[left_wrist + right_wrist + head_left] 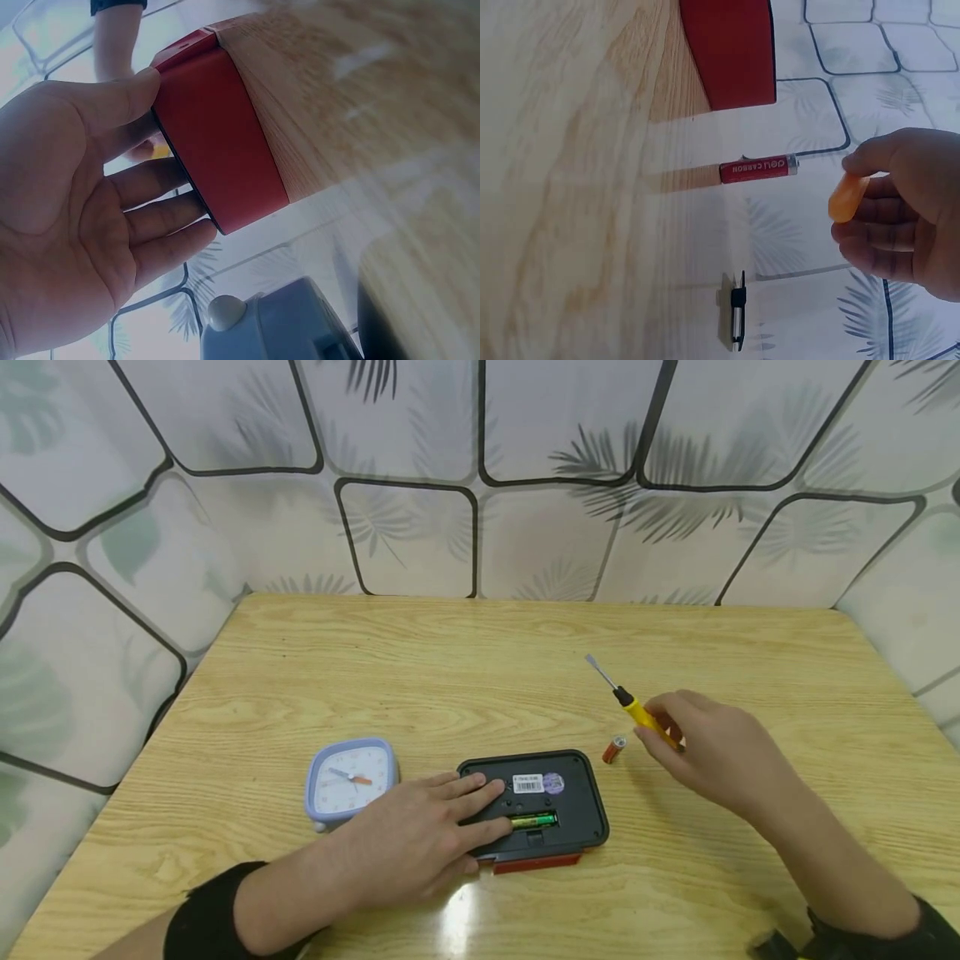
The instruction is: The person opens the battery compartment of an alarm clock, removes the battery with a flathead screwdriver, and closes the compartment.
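Observation:
Face down on the table lies a red device with a black back [581,789]. A green battery [534,821] sits in its uncovered battery compartment. My left hand [420,835] rests on that back with its fingers stretched out, and its thumb touches the red side [217,142]. My right hand [720,752] holds a screwdriver [637,710] by its yellow handle, raised above the table. Its flat tip points up and left, away from the device. In the right wrist view, the screwdriver's handle end [847,199] shows between thumb and fingers.
A red battery [614,749] stands upright right of the device. A blue-framed clock [351,781] stands by my left hand. In the right wrist view, a small black item [738,307] of unclear kind is on the wooden table [450,677]. Patterned walls enclose the table's back and sides.

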A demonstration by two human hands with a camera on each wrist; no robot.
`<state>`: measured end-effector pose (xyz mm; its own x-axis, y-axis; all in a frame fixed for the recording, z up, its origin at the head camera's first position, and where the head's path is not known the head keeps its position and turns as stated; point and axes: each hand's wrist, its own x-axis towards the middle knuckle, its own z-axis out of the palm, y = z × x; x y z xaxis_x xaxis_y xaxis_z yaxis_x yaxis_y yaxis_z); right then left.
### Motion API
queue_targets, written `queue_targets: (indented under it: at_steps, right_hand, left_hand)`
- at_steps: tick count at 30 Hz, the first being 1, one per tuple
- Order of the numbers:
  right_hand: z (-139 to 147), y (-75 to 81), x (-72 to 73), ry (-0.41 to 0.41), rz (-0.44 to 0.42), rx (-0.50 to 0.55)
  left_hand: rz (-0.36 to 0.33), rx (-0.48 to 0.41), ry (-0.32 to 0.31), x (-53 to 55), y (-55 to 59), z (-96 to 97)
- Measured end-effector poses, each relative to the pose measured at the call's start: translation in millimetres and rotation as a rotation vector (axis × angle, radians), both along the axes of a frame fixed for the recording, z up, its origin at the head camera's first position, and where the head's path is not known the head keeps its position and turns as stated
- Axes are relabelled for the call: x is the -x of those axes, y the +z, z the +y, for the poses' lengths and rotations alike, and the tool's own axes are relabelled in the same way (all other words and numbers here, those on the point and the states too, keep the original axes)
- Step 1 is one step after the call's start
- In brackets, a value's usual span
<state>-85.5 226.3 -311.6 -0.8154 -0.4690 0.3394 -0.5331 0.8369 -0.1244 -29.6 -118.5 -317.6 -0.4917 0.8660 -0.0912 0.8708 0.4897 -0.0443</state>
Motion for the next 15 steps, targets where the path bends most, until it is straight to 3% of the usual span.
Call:
queue_targets:
  at_steps: [7,15]
  right_hand:
    - [-7,4.0,-6.4,0.135,0.160,0.113]
    - [-17,9.0,-13.6,0.314,0.202,0.195]
  left_hand:
    - [0.004,-0.006,0.001,0.1,0.0,0.4]
    - [0.019,-0.009,-0.002,-0.4,-0.5,0.7]
